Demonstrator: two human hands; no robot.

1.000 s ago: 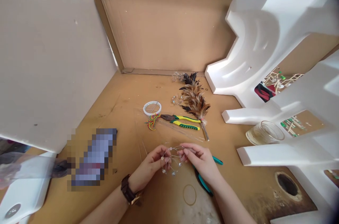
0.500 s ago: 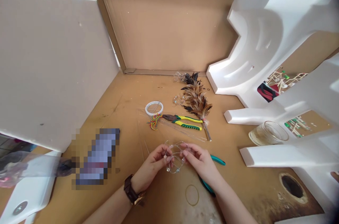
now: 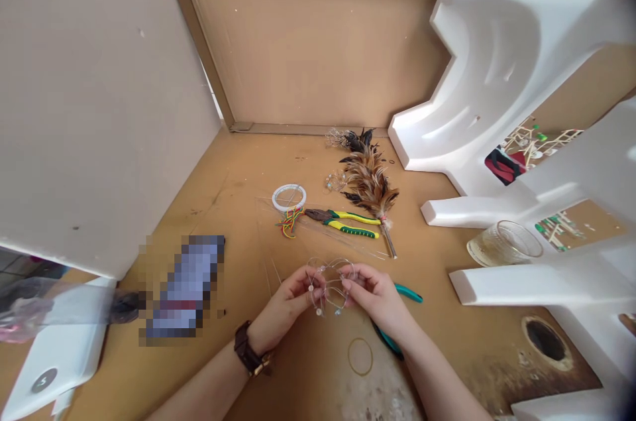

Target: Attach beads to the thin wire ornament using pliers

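**Q:** What is shown at the hands?

**A:** A beaded wire frame [image 3: 332, 285] is gripped between the fingertips of the left hand [image 3: 288, 308] and the right hand [image 3: 375, 295], at the near centre of a brown board [image 3: 223, 262]. A leather-strapped watch [image 3: 251, 349] is worn on the left wrist.

**Q:** What is seen beyond the hands?

**A:** Teal-handled pliers [image 3: 408, 293] are lying under the right hand. Farther away, yellow-green pliers [image 3: 350, 229] are placed beside a white wire coil [image 3: 289, 197], and a brown feather bundle [image 3: 368, 182] is laid beyond them. A glass tumbler [image 3: 504, 243] is stood at right.

Shiny metal wire [image 3: 332, 265], matt cardboard [image 3: 308, 43], smooth white foam [image 3: 489, 63]
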